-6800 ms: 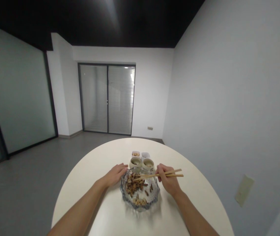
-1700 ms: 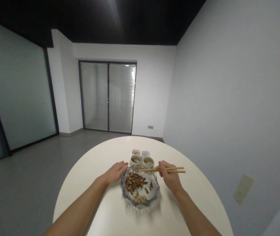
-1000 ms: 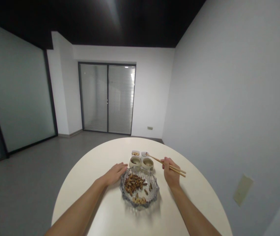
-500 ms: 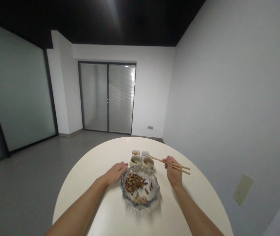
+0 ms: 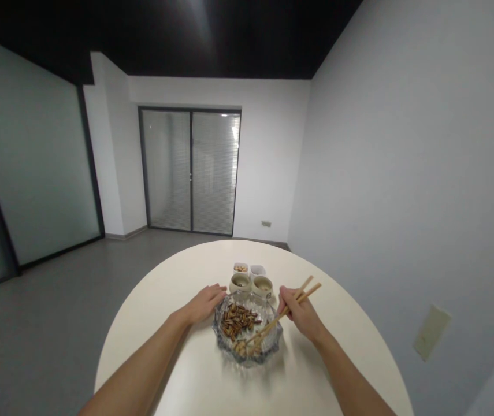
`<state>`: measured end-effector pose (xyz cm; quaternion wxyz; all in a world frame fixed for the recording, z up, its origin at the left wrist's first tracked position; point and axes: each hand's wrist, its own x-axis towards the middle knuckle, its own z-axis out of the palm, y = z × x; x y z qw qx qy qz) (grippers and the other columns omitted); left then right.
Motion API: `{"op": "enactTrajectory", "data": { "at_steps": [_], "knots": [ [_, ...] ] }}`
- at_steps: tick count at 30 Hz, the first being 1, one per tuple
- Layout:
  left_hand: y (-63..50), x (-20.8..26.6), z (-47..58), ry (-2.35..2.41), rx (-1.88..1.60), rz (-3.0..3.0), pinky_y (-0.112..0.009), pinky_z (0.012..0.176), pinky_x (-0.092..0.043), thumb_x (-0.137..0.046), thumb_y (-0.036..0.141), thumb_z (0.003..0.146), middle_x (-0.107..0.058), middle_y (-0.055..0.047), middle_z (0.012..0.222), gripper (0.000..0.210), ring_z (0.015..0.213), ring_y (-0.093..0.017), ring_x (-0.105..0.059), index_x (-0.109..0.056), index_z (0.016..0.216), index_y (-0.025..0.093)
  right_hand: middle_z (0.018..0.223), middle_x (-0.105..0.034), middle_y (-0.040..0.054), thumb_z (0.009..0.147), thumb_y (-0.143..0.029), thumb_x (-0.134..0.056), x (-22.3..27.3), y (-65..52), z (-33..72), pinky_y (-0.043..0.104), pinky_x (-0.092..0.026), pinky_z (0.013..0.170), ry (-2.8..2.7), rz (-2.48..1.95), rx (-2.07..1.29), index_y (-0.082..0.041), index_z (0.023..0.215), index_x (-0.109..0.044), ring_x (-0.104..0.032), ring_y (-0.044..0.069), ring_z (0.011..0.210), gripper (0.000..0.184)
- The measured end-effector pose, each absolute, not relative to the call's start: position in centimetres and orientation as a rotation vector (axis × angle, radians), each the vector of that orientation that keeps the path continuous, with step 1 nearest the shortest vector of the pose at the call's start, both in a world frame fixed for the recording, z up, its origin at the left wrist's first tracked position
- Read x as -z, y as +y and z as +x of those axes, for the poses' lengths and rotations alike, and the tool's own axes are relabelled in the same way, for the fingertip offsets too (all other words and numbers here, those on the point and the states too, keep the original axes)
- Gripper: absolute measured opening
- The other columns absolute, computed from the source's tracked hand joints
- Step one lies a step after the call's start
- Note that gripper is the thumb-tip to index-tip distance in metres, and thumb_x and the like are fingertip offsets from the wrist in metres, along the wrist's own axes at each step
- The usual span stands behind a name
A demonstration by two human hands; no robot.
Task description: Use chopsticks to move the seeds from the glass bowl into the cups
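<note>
A clear cut-glass bowl (image 5: 219, 342) stands on the table in front of me. Long brown striped pieces (image 5: 238, 319) are heaped in its left and far part, and pale tan pieces (image 5: 240, 348) lie at its near side. My right hand (image 5: 302, 316) grips a pair of chopsticks (image 5: 275, 321), which slant down over the bowl's right rim. Their tips reach in among the pale pieces; whether anything is pinched there I cannot tell. Beside the bowl's left rim, my left hand (image 5: 205, 302) lies flat with its fingers stretched toward the cups.
Two small beige cups (image 5: 240, 281) (image 5: 263, 285) stand just behind the bowl. Behind them are a white dish (image 5: 241, 267) with pale pieces in it and another white dish (image 5: 257, 270). The round white table (image 5: 151, 306) stands near a wall (image 5: 403, 202) on the right.
My right hand has swung the chopsticks from the far right white dish back toward me, and their tips are now down in the glass bowl. My left hand has stayed in place.
</note>
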<state>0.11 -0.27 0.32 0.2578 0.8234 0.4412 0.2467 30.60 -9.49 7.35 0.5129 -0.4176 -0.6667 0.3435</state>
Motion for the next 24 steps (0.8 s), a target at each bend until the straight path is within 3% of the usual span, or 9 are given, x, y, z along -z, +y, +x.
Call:
{"op": "enactTrajectory", "data": {
  "at_steps": [24],
  "knots": [
    [-0.3,-0.3,0.1,1.202,-0.666,2.24,-0.051,0.13,-0.021,-0.029,0.07,0.105,-0.057,-0.007,0.157,0.071,0.151,-0.035,-0.041,-0.067,0.142,0.023,0.044,-0.05,0.0005,0.091,-0.085,-0.049,-6.1,-9.2,29.8,0.024,-0.036,0.045,-1.742,-0.921,-0.746,-0.018,0.06,-0.074,-0.046,0.014,0.044,0.077]
  ]
}}
